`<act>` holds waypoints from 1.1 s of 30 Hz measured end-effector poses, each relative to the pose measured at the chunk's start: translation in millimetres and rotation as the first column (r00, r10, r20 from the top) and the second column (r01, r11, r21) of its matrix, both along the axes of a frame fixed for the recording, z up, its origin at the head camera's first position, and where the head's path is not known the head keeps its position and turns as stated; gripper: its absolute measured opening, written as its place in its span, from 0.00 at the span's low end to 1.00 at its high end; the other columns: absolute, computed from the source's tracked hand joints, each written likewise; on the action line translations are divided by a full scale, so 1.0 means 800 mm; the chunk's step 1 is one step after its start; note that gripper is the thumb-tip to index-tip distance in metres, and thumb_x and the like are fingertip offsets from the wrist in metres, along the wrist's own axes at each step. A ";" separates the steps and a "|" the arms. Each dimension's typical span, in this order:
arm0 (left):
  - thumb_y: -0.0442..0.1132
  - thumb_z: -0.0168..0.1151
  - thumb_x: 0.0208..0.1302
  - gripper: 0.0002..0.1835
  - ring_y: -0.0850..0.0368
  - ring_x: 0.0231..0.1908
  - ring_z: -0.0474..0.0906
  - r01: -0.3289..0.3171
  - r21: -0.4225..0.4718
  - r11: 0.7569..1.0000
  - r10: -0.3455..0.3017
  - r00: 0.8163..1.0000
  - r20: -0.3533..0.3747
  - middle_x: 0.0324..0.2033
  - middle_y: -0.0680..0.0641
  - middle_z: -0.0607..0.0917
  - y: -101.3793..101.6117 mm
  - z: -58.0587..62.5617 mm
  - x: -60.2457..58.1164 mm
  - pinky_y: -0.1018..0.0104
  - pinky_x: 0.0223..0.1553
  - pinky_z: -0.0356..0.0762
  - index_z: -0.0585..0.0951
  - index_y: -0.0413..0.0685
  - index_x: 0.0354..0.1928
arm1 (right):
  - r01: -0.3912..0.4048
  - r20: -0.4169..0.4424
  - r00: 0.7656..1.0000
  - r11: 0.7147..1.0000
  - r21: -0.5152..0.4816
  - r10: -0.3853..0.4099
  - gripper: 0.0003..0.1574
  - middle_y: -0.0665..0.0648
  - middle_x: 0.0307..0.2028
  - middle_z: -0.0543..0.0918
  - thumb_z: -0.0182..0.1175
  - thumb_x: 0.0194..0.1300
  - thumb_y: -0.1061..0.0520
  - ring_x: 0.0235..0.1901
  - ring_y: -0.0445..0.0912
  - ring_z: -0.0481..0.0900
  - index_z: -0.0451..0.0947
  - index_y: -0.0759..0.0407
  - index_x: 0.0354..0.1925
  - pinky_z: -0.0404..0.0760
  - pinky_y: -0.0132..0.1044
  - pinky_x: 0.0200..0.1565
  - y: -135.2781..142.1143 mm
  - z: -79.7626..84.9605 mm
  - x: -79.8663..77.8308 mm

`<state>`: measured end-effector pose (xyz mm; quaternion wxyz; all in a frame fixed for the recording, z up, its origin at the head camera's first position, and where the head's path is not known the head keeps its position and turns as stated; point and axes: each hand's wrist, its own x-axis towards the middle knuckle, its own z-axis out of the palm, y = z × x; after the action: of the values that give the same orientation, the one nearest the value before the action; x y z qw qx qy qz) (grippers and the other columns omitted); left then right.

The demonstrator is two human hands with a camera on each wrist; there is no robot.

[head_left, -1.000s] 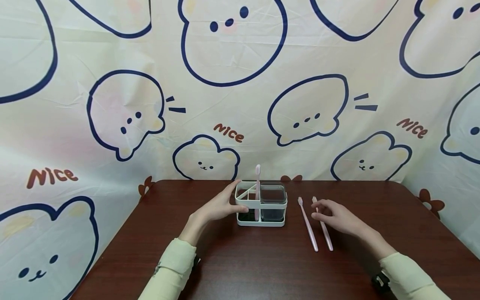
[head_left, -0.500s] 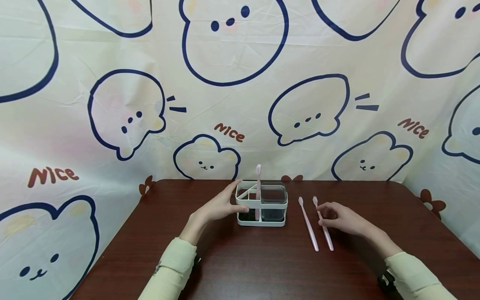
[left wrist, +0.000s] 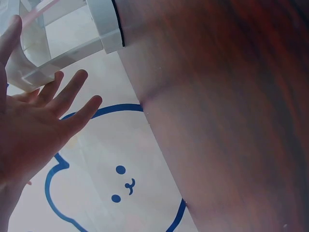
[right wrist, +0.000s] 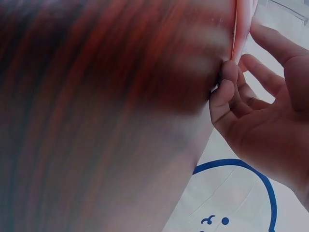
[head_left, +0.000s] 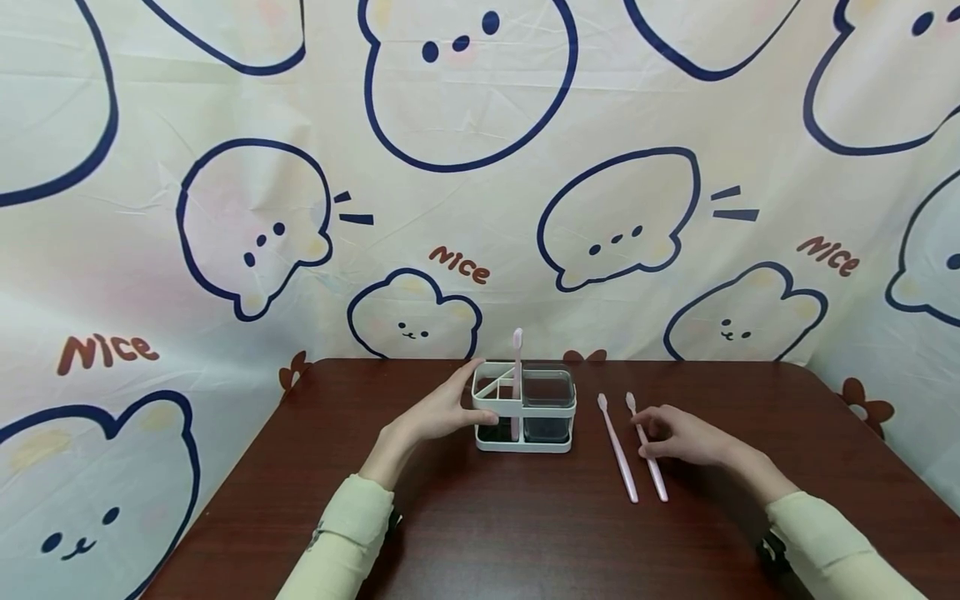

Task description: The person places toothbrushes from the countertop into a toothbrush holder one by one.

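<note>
Left of the table's middle line stands a pale toothbrush holder (head_left: 547, 412) with a divided top and a dark clear cup in its right side. One pink toothbrush (head_left: 517, 343) stands upright in it, bristles up. My left hand (head_left: 438, 408) grips the holder's left side, thumb across the front; in the left wrist view its other fingers spread loosely beside the frame. Two more pink toothbrushes lie on the table to the right. My right hand (head_left: 686, 435) pinches the outer toothbrush (head_left: 657, 479) below its head; the inner toothbrush (head_left: 618, 454) lies untouched beside it.
The dark brown wooden table (head_left: 525, 525) ends at a back edge just behind the holder. A cream cloth (head_left: 510, 217) with blue cartoon outlines hangs behind and along both sides.
My right hand has shifted slightly right and down, and its thumb and fingertips have closed onto the outer toothbrush. The left hand and holder stay in place.
</note>
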<state>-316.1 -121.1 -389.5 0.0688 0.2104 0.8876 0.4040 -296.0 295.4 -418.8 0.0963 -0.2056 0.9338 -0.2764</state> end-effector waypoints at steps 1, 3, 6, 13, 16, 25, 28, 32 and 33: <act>0.58 0.73 0.53 0.56 0.47 0.74 0.57 0.001 0.001 1.000 -0.001 1.000 -0.001 0.77 0.48 0.55 0.000 0.000 -0.001 0.37 0.71 0.57 0.51 0.60 0.78 | 0.000 0.004 1.000 1.000 0.005 0.000 0.32 0.54 0.39 0.75 0.69 0.62 0.47 0.39 0.46 0.69 0.75 0.60 0.60 0.69 0.35 0.36 0.000 0.000 -0.001; 0.58 0.73 0.54 0.56 0.47 0.74 0.57 0.002 0.001 1.000 -0.002 1.000 -0.005 0.77 0.48 0.56 0.001 -0.001 -0.002 0.37 0.71 0.57 0.50 0.61 0.78 | -0.004 0.016 1.000 1.000 0.009 0.004 0.32 0.54 0.37 0.74 0.68 0.62 0.48 0.36 0.46 0.69 0.76 0.60 0.60 0.68 0.34 0.35 -0.002 0.000 -0.002; 0.58 0.73 0.54 0.55 0.47 0.73 0.58 0.000 0.003 1.000 0.000 1.000 -0.009 0.76 0.48 0.56 0.001 -0.002 -0.002 0.37 0.71 0.57 0.51 0.61 0.78 | -0.002 0.043 0.999 1.000 0.017 0.001 0.30 0.53 0.35 0.75 0.68 0.62 0.49 0.35 0.46 0.70 0.76 0.61 0.59 0.68 0.35 0.34 -0.006 0.000 -0.004; 0.52 0.73 0.57 0.53 0.47 0.73 0.58 -0.009 0.004 1.000 0.009 1.000 -0.002 0.76 0.48 0.56 0.001 -0.002 0.000 0.36 0.71 0.57 0.51 0.61 0.78 | 0.057 0.075 0.995 0.998 0.035 -0.060 0.25 0.53 0.32 0.74 0.68 0.62 0.53 0.32 0.46 0.72 0.77 0.60 0.55 0.71 0.37 0.33 -0.015 0.001 -0.003; 0.53 0.73 0.57 0.53 0.47 0.73 0.57 -0.009 0.002 1.000 0.009 1.000 -0.001 0.77 0.48 0.56 0.002 -0.002 0.001 0.36 0.71 0.57 0.50 0.61 0.78 | 0.089 0.095 0.991 0.996 0.017 -0.090 0.22 0.54 0.31 0.75 0.68 0.62 0.56 0.28 0.46 0.73 0.78 0.61 0.53 0.74 0.38 0.29 -0.016 0.002 0.000; 0.57 0.73 0.54 0.55 0.47 0.71 0.60 -0.009 0.000 1.000 0.009 1.000 -0.003 0.76 0.47 0.57 0.002 0.001 0.003 0.36 0.70 0.59 0.51 0.59 0.78 | 0.162 0.075 0.985 0.986 -0.045 -0.158 0.20 0.55 0.26 0.76 0.65 0.63 0.60 0.22 0.46 0.75 0.77 0.61 0.53 0.76 0.38 0.22 -0.016 0.007 0.001; 0.58 0.74 0.53 0.56 0.47 0.72 0.60 -0.017 -0.007 1.000 0.017 1.000 0.001 0.76 0.47 0.57 0.002 0.001 0.003 0.36 0.70 0.59 0.51 0.59 0.78 | 0.167 0.058 0.985 0.984 -0.069 -0.163 0.20 0.55 0.26 0.76 0.64 0.64 0.60 0.21 0.47 0.76 0.76 0.61 0.54 0.77 0.39 0.22 -0.016 0.010 0.001; 0.58 0.74 0.53 0.56 0.46 0.72 0.60 -0.026 -0.007 1.000 0.026 1.000 0.002 0.76 0.47 0.57 0.002 0.001 0.002 0.36 0.70 0.59 0.51 0.59 0.78 | 0.171 0.040 0.985 0.980 -0.097 -0.168 0.20 0.56 0.25 0.76 0.63 0.65 0.61 0.21 0.47 0.75 0.75 0.62 0.55 0.77 0.39 0.21 -0.019 0.014 0.001; 0.57 0.74 0.54 0.55 0.46 0.72 0.60 -0.027 -0.008 1.000 0.027 1.000 0.002 0.76 0.47 0.57 0.002 0.001 0.003 0.36 0.70 0.58 0.51 0.58 0.78 | 0.173 0.035 0.985 0.979 -0.103 -0.171 0.20 0.56 0.25 0.76 0.63 0.65 0.61 0.20 0.47 0.75 0.75 0.62 0.55 0.77 0.39 0.21 -0.020 0.015 0.001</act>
<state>-314.0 -119.2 -389.0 0.0653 0.1979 0.8917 0.4018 -295.1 279.7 -406.6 0.0730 -0.1253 0.9308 -0.3355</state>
